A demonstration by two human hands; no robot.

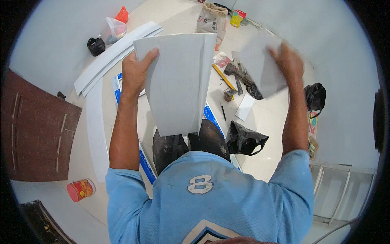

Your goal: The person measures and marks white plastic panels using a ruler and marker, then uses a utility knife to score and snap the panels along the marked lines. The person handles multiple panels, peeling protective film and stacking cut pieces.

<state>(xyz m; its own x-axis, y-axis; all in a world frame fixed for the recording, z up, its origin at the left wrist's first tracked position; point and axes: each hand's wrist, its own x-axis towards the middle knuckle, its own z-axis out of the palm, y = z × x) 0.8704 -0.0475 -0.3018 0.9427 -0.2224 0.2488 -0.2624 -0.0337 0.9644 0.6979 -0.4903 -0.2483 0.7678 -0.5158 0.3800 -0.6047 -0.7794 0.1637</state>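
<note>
My left hand grips the left edge of a wide white panel piece, thumb on its face. The panel stands tilted above my knees, its lower end near my dark trousers. Out to the right, my right hand is closed on the edge of a smaller flat white-grey piece; both are blurred. Below that piece lie a dark power tool, a yellow strip-like tool, a tape measure, a thin black pen-like stick and a small white offcut.
Long white panels lie at the left on the tiled floor. Blue-and-white strips run beside my legs. A black bag sits right of my knees, a mortar sack at the far side, a red-lidded jar at the near left.
</note>
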